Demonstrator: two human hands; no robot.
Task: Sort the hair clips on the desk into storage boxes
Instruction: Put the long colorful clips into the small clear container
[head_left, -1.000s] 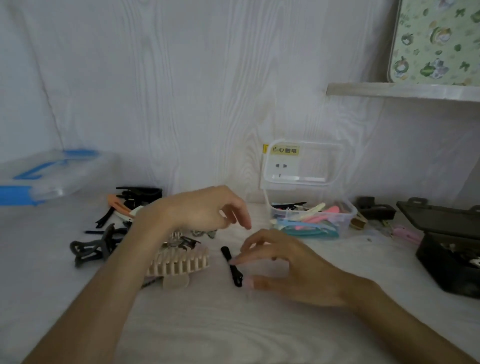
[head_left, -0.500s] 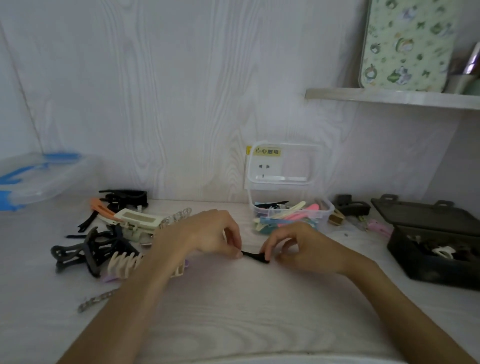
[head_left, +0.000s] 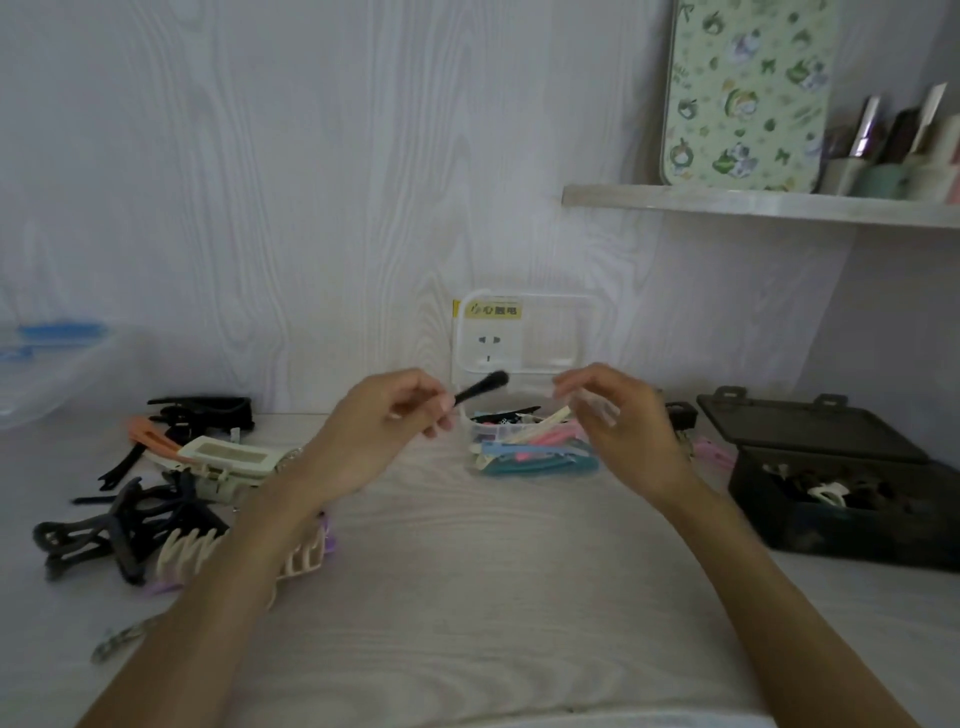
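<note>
My left hand (head_left: 387, 423) pinches a slim black hair clip (head_left: 480, 387), which sticks up and to the right above the desk. My right hand (head_left: 618, 421) hovers open a little to the right, fingers curled over a small clear box (head_left: 530, 447) of pastel clips, its lid standing up behind it. A pile of hair clips lies at the left: black claw clips (head_left: 111, 530), a cream claw clip (head_left: 208, 553), an orange clip (head_left: 150, 436) and a cream rectangular clip (head_left: 231, 460).
A black storage box (head_left: 852, 519) with its lid open stands at the right. A clear bin with blue handles (head_left: 49, 364) sits far left. A wall socket (head_left: 491, 345) is behind the clear box, a shelf (head_left: 758, 205) above right. A metal clip (head_left: 122, 639) lies near the front left.
The black clip lay on the desk, both hands pinched it, and now my left hand alone holds it lifted toward the clear box. My right hand has let go and risen.
</note>
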